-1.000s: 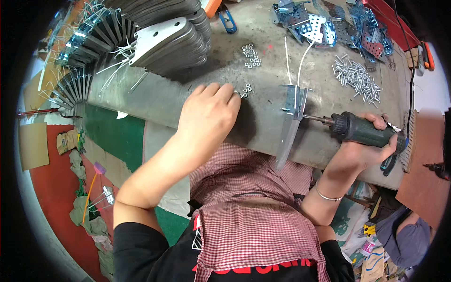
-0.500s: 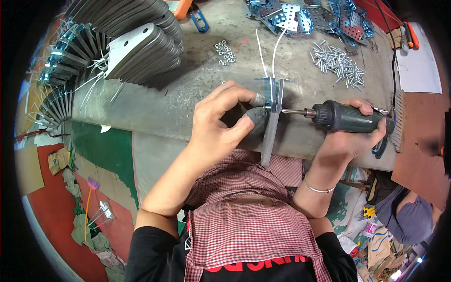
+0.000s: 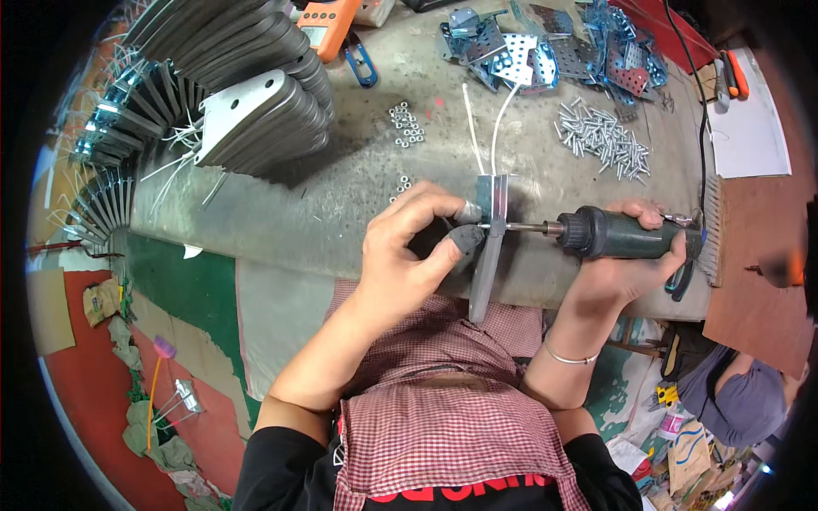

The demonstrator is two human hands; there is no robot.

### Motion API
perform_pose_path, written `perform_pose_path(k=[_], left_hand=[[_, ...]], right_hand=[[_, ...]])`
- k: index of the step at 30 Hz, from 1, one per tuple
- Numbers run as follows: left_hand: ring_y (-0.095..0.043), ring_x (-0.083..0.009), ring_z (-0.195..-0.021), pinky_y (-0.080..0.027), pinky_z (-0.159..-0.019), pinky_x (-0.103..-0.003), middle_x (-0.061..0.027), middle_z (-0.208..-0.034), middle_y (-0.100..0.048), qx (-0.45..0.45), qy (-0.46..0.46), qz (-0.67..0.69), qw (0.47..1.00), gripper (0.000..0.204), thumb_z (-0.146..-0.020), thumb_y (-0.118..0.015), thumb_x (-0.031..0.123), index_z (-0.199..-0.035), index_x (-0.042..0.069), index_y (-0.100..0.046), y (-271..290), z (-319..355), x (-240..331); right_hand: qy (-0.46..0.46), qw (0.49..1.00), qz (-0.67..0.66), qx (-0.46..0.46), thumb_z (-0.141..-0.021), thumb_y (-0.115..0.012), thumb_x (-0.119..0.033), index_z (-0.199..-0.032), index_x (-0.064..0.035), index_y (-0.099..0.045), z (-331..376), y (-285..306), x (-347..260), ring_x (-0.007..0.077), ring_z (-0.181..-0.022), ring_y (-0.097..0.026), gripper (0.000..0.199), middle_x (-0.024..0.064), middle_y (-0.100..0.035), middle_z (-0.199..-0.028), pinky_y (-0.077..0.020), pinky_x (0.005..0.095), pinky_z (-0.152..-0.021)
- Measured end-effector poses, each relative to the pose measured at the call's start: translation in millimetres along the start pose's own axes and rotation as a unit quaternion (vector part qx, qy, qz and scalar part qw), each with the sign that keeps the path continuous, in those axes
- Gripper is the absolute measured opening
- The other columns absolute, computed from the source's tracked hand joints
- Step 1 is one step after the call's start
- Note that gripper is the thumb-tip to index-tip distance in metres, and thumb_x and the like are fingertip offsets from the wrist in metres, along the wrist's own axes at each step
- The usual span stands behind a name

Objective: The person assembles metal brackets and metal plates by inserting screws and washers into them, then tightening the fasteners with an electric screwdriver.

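My right hand point(image 3: 632, 271) is wrapped round a dark green electric screwdriver point(image 3: 624, 233), held level and pointing left. Its bit meets the right side of an upright grey metal plate point(image 3: 485, 285), which has a bracket point(image 3: 500, 194) at its upper end and two white wires point(image 3: 501, 128) rising from it. On the plate's other side my left hand point(image 3: 400, 255) pinches a small metal fastener between thumb and forefinger, both in dark fingertip covers. The fingertips hide most of that fastener. Beyond my left hand lie small nuts point(image 3: 407, 126).
A pile of screws point(image 3: 603, 140) lies at the right, with perforated blue-tinted brackets point(image 3: 515, 60) behind it. Stacked grey plates point(image 3: 264, 119) stand at the left. An orange device point(image 3: 328, 27) and blue snips point(image 3: 361, 66) lie at the back. A black cord point(image 3: 704, 128) runs down the right.
The view has shifted, so the bench and both hands sit lower in the picture. The bracket end of the plate appears turned more edge-on. Both hands keep their grips.
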State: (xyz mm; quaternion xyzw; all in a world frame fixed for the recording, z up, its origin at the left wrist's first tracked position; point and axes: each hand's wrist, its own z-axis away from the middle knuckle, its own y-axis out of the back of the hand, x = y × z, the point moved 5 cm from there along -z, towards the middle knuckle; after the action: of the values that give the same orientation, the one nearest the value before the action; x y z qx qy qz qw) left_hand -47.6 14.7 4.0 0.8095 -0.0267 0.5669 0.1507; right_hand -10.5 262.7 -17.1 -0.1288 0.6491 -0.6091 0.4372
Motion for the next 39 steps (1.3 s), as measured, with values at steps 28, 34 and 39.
perform_pose_path(k=[28,34,39], left_hand=[[-0.062,-0.0214,-0.074,-0.049,-0.065,-0.030,-0.0110,-0.082,-0.061,-0.050,0.108,-0.058,0.991,0.030,-0.073,-0.070,0.006,-0.097,0.000,-0.053,-8.7,8.5,15.7],[-0.056,-0.0117,-0.086,-0.051,-0.075,-0.028,-0.0087,-0.095,-0.059,-0.078,0.237,0.080,0.965,0.051,-0.075,-0.075,0.016,-0.114,-0.001,-0.045,-11.7,10.3,1.4],[-0.055,-0.0124,-0.093,-0.049,-0.081,-0.027,-0.0086,-0.099,-0.058,-0.084,0.234,0.131,0.960,0.053,-0.077,-0.074,0.017,-0.116,-0.002,-0.045,-9.0,11.7,-3.2]], right_hand=[[0.025,0.998,0.017,0.049,-0.086,-0.050,-0.036,-0.091,-0.0053,-0.047,4.7,-0.3,1.7,0.0129,-0.066,-0.048,0.031,0.0011,-0.045,-0.071,-0.0454,0.0297,-0.072],[0.054,0.993,0.074,0.068,-0.087,-0.049,-0.035,-0.093,-0.0058,-0.048,4.3,-3.1,-0.8,0.0141,-0.067,-0.049,0.030,0.0022,-0.048,-0.073,-0.0448,0.0328,-0.076],[0.071,0.986,0.125,0.088,-0.086,-0.050,-0.036,-0.090,-0.0067,-0.047,7.6,-6.1,4.3,0.0159,-0.067,-0.049,0.029,0.0035,-0.049,-0.072,-0.0443,0.0352,-0.077]])
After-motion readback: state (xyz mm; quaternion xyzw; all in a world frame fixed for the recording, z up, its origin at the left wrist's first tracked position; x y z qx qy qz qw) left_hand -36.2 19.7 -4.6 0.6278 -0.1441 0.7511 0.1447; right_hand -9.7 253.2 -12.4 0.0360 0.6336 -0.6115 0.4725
